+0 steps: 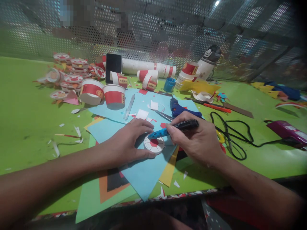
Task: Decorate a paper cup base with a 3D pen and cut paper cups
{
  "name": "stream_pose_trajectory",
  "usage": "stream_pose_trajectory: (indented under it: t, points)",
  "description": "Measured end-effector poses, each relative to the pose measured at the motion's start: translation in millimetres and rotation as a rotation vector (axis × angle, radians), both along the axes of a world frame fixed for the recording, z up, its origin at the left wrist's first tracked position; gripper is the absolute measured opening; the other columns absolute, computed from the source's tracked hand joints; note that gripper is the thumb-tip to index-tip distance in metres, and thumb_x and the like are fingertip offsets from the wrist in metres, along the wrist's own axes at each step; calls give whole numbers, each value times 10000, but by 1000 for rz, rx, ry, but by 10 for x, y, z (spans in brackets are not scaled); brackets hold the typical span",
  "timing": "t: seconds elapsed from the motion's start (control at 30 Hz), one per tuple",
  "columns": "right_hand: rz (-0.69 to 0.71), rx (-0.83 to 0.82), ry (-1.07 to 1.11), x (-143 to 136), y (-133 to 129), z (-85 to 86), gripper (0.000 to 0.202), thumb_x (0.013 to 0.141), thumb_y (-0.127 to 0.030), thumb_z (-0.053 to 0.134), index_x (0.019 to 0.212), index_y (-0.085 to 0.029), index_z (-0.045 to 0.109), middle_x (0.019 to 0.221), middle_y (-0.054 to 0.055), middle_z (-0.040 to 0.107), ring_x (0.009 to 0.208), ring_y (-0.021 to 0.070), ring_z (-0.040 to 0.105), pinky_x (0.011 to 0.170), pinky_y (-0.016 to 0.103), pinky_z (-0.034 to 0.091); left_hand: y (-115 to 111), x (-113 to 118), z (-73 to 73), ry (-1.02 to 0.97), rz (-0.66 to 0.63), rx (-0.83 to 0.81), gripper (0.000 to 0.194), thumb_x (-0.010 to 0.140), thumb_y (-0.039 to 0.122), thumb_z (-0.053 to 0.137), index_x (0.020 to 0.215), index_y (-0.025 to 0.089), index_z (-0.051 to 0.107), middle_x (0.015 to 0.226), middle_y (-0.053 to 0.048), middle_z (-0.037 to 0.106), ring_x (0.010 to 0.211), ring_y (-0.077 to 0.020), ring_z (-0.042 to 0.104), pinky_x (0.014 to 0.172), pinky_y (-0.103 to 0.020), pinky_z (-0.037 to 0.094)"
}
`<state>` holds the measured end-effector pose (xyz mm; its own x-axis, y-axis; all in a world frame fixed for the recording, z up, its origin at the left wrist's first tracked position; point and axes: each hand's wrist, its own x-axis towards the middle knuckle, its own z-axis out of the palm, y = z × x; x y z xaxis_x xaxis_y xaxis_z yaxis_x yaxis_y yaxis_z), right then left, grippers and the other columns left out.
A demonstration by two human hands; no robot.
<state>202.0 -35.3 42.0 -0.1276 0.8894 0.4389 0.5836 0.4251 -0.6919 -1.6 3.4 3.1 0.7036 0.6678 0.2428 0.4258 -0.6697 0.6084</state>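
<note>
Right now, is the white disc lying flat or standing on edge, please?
Flat: the white disc shows its patterned face upward on blue paper.

Two hands are showing at the centre of the frame: one left hand (128, 140) and one right hand (198, 137). One marker (187, 125) and one white disc (153, 148) are appearing between them. Just above, one blue glue gun (181, 110), one clear stick (129, 107) and two white paper squares (142, 114) are lying. Across the upper middle, two larger cups (114, 97), three tipped cups (118, 80), one black phone (114, 64) and one blue jar (169, 85) are sitting. One bottle (205, 69) is standing at upper right; one purple device (285, 130) is lying at far right. At upper left, decorated discs (79, 63) are overlapping too closely for counting.
</note>
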Motion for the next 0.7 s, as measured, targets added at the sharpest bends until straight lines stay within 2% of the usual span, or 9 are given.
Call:
stream_pose_trajectory:
  t: [0.23, 0.33, 0.47, 0.57, 0.7]
  points:
    - [27, 146, -71, -1, -36, -4, 190, 804, -202, 686, 664, -181, 559, 529, -75, 491, 443, 51, 418, 409, 186, 321, 0, 2, -12, -22, 10, 17, 447, 749, 390, 762, 1115, 184, 608, 1243, -117, 570, 1193, -282, 520, 1003, -452, 444]
    - [11, 107, -40, 20, -30, -13, 188, 810, -218, 680, 665, -184, 565, 511, -74, 497, 427, 55, 416, 396, 192, 330, 1, 3, -8, -11, 2, 17, 465, 744, 386, 771, 1118, 165, 603, 1244, -130, 570, 1193, -279, 520, 1006, -452, 443]
    - [-32, 114, 61, 59, -14, -2, 187, 822, -261, 662, 670, -192, 577, 522, -45, 555, 440, 87, 496, 433, 224, 411, -1, 0, -5, -4, 8, 24, 484, 747, 402, 766, 1133, 169, 588, 1249, -130, 571, 1213, -281, 503, 1024, -463, 429]
    - [-78, 109, 65, 72, -8, 9, 203, 818, -284, 665, 657, -194, 581, 513, -35, 561, 431, 96, 501, 426, 239, 408, -3, -3, -10, -2, 11, 25, 493, 743, 407, 768, 1135, 168, 587, 1246, -130, 573, 1214, -284, 501, 1027, -470, 427]
    - [-70, 81, 50, 59, 5, -10, 199, 813, -261, 660, 644, -195, 577, 498, -40, 553, 419, 90, 493, 420, 234, 401, -4, -1, -15, -7, 13, 24, 460, 741, 390, 770, 1113, 184, 593, 1237, -122, 577, 1206, -282, 509, 1019, -465, 435]
